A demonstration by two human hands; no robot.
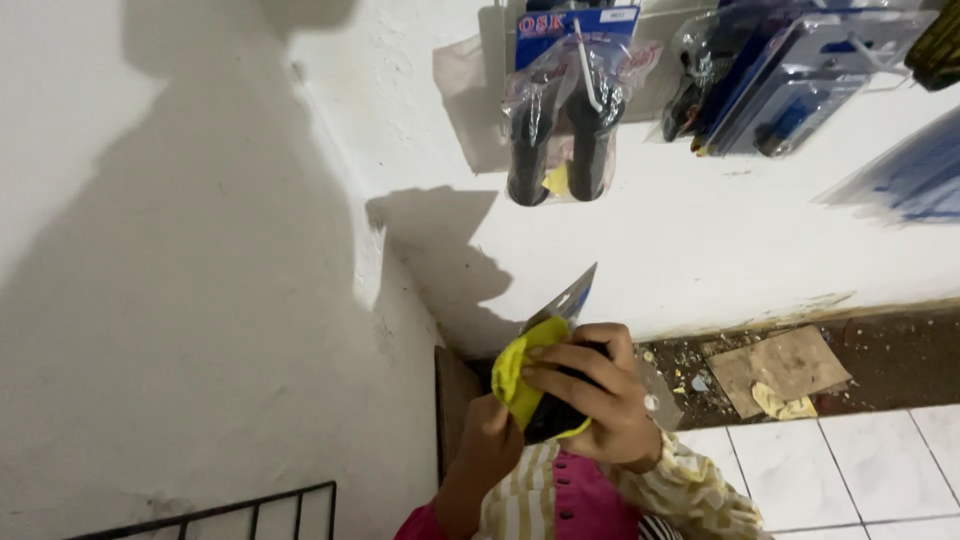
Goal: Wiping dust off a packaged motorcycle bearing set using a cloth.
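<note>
Right hand (pixel 590 395) closed over a yellow cloth (pixel 515 385) and a dark packaged item (pixel 552 415), card backing (pixel 565 300) poking up toward the white wall (pixel 720 240). Left hand (pixel 490 440) underneath, gripping the lower end of the same bundle, perhaps a pair of handlebar grips, though mostly hidden. Above, a hanging pack of black grips (pixel 565 130); further right, blue blister packs (pixel 800 80). Below right, white floor tiles (pixel 850 460).

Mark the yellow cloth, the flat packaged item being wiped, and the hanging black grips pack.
yellow cloth (pixel 512 380): head view, bunched left fold.
flat clear-plastic packaged item (pixel 568 300): head view, upper corner.
hanging pack of two black rubber grips (pixel 560 140): head view, between the grips.
</note>
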